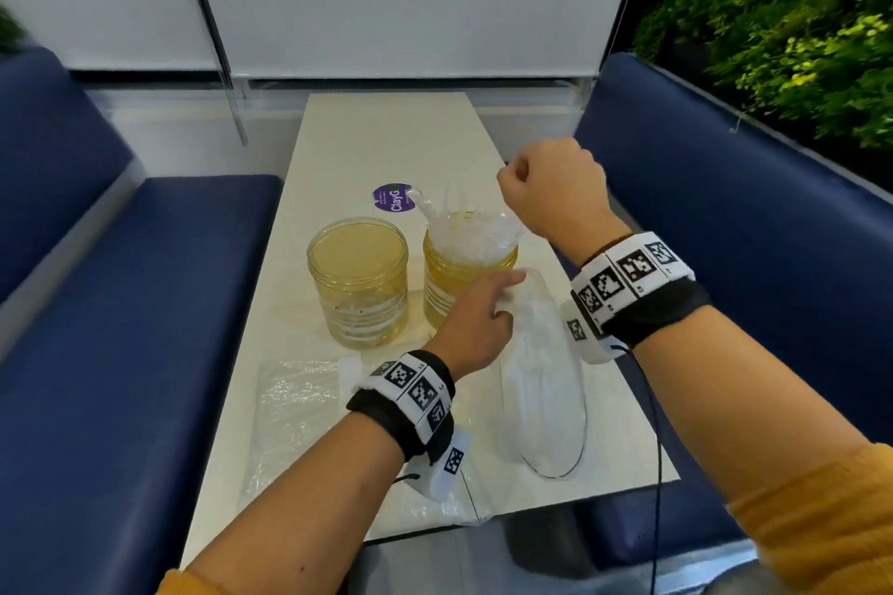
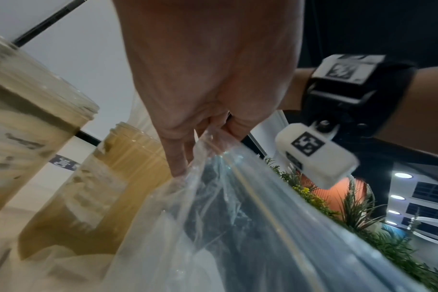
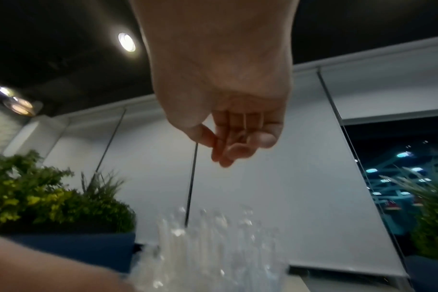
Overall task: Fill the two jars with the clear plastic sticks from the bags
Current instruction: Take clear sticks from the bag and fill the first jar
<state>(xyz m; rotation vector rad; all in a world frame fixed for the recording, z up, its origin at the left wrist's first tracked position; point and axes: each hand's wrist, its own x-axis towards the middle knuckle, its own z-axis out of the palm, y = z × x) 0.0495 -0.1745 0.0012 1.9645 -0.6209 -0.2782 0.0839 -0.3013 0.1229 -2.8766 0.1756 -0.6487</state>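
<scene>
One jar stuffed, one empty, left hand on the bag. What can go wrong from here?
1. The sticks in the right jar splay above its rim; adding more may spill some onto the table.
2. The left hand pinches the bag right beside that jar; a tug could knock it.
3. The left jar may stay unfilled.

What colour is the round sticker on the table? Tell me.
Purple, with white lettering; the sticker shows best in the head view.

Both jars [image 1: 358,281] [image 1: 464,280] are clear, amber-tinted and glossy, with ribbed walls; glass or plastic cannot be told. The sticks [image 1: 464,232] in the right jar are clear, shiny plastic. Thin, crinkled transparent film forms the bags [image 1: 541,382] [image 1: 295,406]. The pale tabletop [image 1: 386,135] looks smooth with a slight sheen. Matt blue upholstery covers the seats [image 1: 145,304].
</scene>
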